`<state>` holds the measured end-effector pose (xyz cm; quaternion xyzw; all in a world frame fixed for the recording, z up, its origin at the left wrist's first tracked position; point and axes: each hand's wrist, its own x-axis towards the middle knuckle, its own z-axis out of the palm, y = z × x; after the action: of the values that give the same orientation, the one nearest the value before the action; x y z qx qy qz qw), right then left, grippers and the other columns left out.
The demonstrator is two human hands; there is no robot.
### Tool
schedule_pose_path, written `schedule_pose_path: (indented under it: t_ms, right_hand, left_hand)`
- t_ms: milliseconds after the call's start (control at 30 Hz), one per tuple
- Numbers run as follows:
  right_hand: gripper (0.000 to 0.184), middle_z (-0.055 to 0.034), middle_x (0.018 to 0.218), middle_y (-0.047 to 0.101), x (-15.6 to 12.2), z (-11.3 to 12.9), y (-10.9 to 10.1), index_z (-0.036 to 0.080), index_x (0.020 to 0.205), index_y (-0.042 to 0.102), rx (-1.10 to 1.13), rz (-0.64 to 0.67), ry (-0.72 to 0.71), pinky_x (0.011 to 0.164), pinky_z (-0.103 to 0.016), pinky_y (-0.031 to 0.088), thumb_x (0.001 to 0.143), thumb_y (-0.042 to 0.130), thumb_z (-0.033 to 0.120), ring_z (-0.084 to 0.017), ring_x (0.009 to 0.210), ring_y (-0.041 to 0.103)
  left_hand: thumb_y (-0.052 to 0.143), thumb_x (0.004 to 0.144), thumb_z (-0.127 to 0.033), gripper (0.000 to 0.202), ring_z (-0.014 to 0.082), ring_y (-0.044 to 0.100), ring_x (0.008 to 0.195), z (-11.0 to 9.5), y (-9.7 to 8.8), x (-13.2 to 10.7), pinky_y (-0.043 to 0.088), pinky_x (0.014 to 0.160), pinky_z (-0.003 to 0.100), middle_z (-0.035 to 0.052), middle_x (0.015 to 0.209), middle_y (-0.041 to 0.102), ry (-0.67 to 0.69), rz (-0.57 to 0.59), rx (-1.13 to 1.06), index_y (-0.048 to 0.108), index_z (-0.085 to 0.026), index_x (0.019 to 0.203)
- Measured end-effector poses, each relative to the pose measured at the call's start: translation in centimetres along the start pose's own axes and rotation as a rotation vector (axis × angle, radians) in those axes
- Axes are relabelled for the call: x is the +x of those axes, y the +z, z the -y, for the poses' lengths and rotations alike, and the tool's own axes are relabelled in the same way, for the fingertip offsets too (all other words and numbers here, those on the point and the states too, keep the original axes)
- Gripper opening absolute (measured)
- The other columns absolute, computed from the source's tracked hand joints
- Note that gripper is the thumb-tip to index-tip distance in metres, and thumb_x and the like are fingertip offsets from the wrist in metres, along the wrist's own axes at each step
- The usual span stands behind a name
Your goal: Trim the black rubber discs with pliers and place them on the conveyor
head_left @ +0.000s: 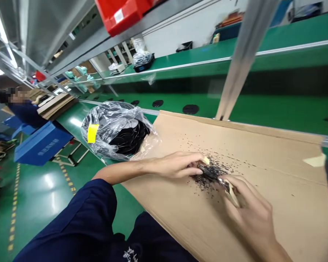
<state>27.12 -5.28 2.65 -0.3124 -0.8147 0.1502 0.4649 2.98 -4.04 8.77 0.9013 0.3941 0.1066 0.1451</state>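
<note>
Over the cardboard sheet (284, 214), my left hand (180, 164) is closed in a pinch on a small black part (207, 171). A pale finger cover is on its index fingertip. My right hand (251, 207), with a pale cover too, is closed round a small shiny metal tool (223, 182); its tip meets or nearly meets the black part, and its exact kind is hidden by the fingers and blur. Many tiny black scraps (205, 185) lie scattered on the cardboard under and around both hands.
A clear plastic bag (106, 120) of black discs (128, 136), with a yellow label (92, 133), sits left of the cardboard. A metal post (243, 54) rises behind it. A red bin (123, 14) hangs overhead. At far left, a person (24, 109) is near a blue box (43, 143).
</note>
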Motion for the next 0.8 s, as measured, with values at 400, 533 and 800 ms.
schedule_pose_path:
  t_ms: [400,533,800]
  right_hand:
    - [0.025,-0.0053,0.092,0.071,-0.2,0.3,0.8,0.026,0.102,0.066,0.035,-0.04,0.367,0.071,-0.035,0.056,0.092,0.064,0.048,-0.021,0.072,0.066]
    - [0.035,-0.0036,0.084,0.07,-0.3,0.0,0.8,0.024,0.097,0.068,0.109,-0.036,0.556,0.065,-0.034,0.054,0.086,0.068,0.057,-0.02,0.068,0.064]
    - [0.039,0.0035,0.069,0.053,0.7,1.1,0.3,0.02,0.09,0.064,0.519,0.046,0.903,0.054,-0.03,0.049,0.074,0.08,0.052,-0.014,0.056,0.052]
  left_hand:
    - [0.045,0.089,-0.012,0.021,0.0317,0.064,0.087,10.2,-8.7,-14.6,0.051,0.076,0.042,0.0139,0.083,0.068,-0.821,-0.223,0.774,0.065,-0.018,0.084]
    - [0.054,0.095,-0.028,0.015,0.0185,0.061,0.073,8.1,-7.8,-13.5,0.052,0.071,0.031,0.004,0.078,0.065,-0.563,-0.611,0.506,0.066,-0.02,0.094]
    - [0.056,0.098,-0.036,0.024,0.0074,0.062,0.059,1.9,1.2,-3.2,0.056,0.055,0.021,0.0011,0.089,0.065,-0.213,-0.67,-0.611,0.049,-0.021,0.115]
